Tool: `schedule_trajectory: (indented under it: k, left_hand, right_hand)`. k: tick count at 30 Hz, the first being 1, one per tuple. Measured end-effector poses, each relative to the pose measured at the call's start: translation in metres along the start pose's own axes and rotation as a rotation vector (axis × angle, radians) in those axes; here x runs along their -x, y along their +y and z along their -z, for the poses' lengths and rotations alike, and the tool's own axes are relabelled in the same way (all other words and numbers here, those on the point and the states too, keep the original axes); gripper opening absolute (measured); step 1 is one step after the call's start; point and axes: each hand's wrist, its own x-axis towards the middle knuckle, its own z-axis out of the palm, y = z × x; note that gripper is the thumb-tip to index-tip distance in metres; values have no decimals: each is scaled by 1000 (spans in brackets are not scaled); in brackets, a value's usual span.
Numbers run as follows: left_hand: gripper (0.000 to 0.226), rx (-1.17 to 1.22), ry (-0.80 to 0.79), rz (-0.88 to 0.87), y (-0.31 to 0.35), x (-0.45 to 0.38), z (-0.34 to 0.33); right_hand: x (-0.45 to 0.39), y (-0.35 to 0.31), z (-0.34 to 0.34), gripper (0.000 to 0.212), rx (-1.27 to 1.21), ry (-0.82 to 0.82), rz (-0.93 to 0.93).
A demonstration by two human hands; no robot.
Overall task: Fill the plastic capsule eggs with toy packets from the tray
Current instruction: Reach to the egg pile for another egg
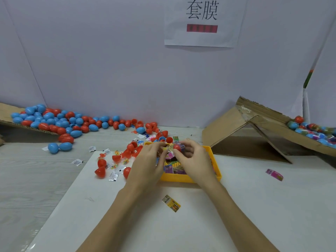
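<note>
Yellow packet (171,203) alone on the white sheet (254,206), nearest the table's front edge. Further in, both hands over the yellow tray (217,171) at mid-table: left hand (147,160) curled, fingertips pinching a small yellow packet (169,147); right hand (195,157) curled round a red egg half (176,147), packet and half touching above the tray. Purple and yellow packets (171,169) heaped in the tray under the hands. Pink packet (274,174) lying apart toward the right edge. Left of the tray, loose red halves (101,163), clear toy bags (125,161) and white slips (77,162) scattered across the sheet's corner. Behind the tray, more red and blue halves (161,135). Along the back left, a long spill of red and blue eggs (54,122) off a cardboard flap (5,110). At back right, a tilted cardboard box (236,135) holding filled eggs (312,130). On the back wall, a paper sign (201,22).
</note>
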Motion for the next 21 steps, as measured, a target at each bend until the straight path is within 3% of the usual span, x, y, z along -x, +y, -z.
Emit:
schedule_trajectory:
  k: [3, 6, 8, 10, 13, 16, 21]
  left_hand:
    - [47, -140, -18, -37, -6, 1, 3]
    - [57, -104, -39, -2, -10, 2, 2]
    - [57, -88, -67, 12, -14, 1, 0]
    - [54, -94, -104, 25, -17, 0, -4]
    - [49, -107, -134, 42, -24, -2, -8]
    - [44, -109, -117, 22, -27, -1, -9]
    - [48, -108, -111, 41, -25, -1, -6]
  right_hand:
    - [-28, -14, 25, 37, -448, -89, -203]
    - [-66, -34, 70, 35, -1117, 97, -220]
    - [-83, -37, 91, 48, -1343, 215, -207]
    - [-85, -29, 94, 53, -1274, 165, -273]
    - [-63, -3, 69, 37, -975, -20, -342]
    - [-40, 17, 41, 28, -850, -126, -384]
    - [-32, 22, 23, 25, -652, -172, -370]
